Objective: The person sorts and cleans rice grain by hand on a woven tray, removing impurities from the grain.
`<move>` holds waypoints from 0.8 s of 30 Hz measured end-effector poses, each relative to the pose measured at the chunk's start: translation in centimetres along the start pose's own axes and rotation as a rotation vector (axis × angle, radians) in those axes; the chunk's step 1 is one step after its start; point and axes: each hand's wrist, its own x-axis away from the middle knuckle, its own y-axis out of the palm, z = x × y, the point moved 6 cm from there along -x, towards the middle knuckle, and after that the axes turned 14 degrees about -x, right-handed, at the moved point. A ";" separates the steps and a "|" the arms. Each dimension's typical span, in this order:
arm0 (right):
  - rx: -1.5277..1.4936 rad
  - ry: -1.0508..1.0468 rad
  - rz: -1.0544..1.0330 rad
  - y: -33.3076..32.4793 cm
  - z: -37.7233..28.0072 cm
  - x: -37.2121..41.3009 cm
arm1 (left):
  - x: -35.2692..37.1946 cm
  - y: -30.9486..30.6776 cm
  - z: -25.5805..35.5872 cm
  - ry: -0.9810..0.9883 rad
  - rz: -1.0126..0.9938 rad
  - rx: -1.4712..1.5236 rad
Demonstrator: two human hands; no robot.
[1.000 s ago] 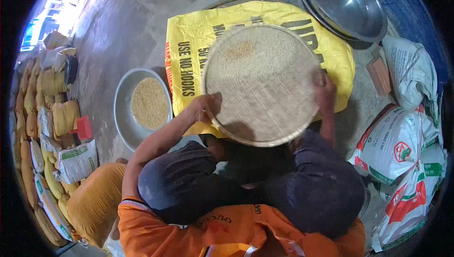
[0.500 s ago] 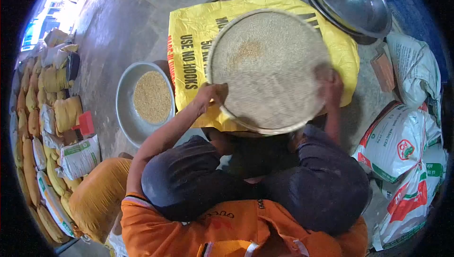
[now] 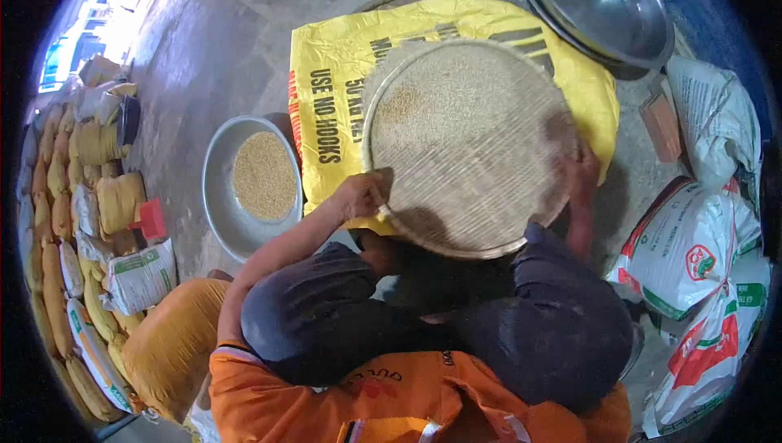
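Note:
A round woven bamboo sieve (image 3: pixel 481 182) is held over a yellow printed sack (image 3: pixel 322 101) spread on the floor. Pale grain covers its far half, with a small browner patch (image 3: pixel 407 101) at the far left; the ribbed weave shows bare nearer me. My left hand (image 3: pixel 358 196) grips the near-left rim, thumb on the inside. On the right side, my right hand (image 3: pixel 581 170) closes round the rim, its fingers partly blurred and shadowed. Pale grains also lie on the sack just beyond the sieve's upper left edge.
A metal basin (image 3: pixel 213 186) with a heap of grain (image 3: pixel 265 176) stands to the left. Large metal bowls (image 3: pixel 599 7) lie at the upper right. White printed sacks (image 3: pixel 672 247) and bricks (image 3: pixel 661 128) line the right; filled yellow bags (image 3: pixel 175 345) and a red scoop (image 3: pixel 149 219) are left.
The sieve has come toward me, both hands moving with it. More bare weave shows on its near half, and pale grains on the sack past its far left edge are now uncovered.

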 end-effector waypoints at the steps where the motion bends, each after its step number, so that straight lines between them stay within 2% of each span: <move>1: -0.019 0.310 -0.003 -0.4 -1.0 0.6 | 0.5 0.8 0.3 0.007 0.384 -0.207; 2: -0.006 0.334 -0.008 0.1 -0.2 1.0 | 1.4 2.5 1.5 0.009 0.758 -0.413; 3: -0.033 0.206 -0.013 0.8 0.2 0.2 | 1.9 1.8 2.8 -0.038 0.860 -0.491; 4: -0.066 0.064 -0.018 1.6 0.5 -1.1 | 2.2 1.5 4.6 0.045 0.833 -0.668; 5: 0.075 0.118 -0.015 2.2 3.0 -2.4 | 2.2 2.1 4.9 0.085 0.879 -0.673; 6: 0.069 0.108 -0.015 2.5 2.6 -2.6 | 2.6 2.6 5.1 0.119 0.929 -0.682; 8: 0.039 -0.013 -0.017 3.2 1.1 -2.2 | 2.0 -0.3 4.3 0.096 0.628 -1.057; 9: 0.035 -0.015 -0.014 3.1 1.3 -2.6 | 1.5 -0.1 2.4 0.165 0.776 -0.333; 10: 0.048 0.012 -0.038 2.8 1.7 -2.7 | 1.4 -0.6 2.5 0.158 0.778 -0.329; 12: 0.075 0.075 -0.076 1.7 2.7 -1.6 | 1.7 -0.9 1.3 0.125 0.716 -0.432; 13: 0.118 0.154 -0.131 1.9 3.2 -2.3 | 2.5 -0.8 1.7 0.069 0.729 -0.650; 14: 0.160 0.228 -0.185 2.1 3.5 -3.0 | 2.8 -0.6 2.0 0.069 0.729 -0.647; 15: 0.162 0.231 -0.188 2.0 3.6 -3.1 | 3.1 -0.4 1.7 -0.036 0.696 -0.778; 16: 0.173 0.169 -0.197 2.0 3.2 -3.4 | 3.1 -0.1 1.6 -0.139 0.658 -0.909; 18: 0.188 0.105 -0.208 1.9 3.6 -4.6 | 2.6 1.5 1.0 -0.156 0.674 -0.948; 20: 0.479 -0.029 -0.134 1.2 5.3 -6.0 | 2.7 3.0 0.9 -0.177 0.688 -0.979; 22: 0.546 -0.018 -0.124 1.4 2.5 -6.1 | 2.4 3.0 0.8 -0.368 0.598 -1.132; 23: 0.604 -0.010 -0.109 1.5 0.9 -6.1 | 2.5 2.9 1.3 -0.371 0.583 -1.274; 24: 0.611 -0.017 -0.113 1.5 0.2 -6.3 | 2.3 3.4 2.0 -0.362 0.580 -1.268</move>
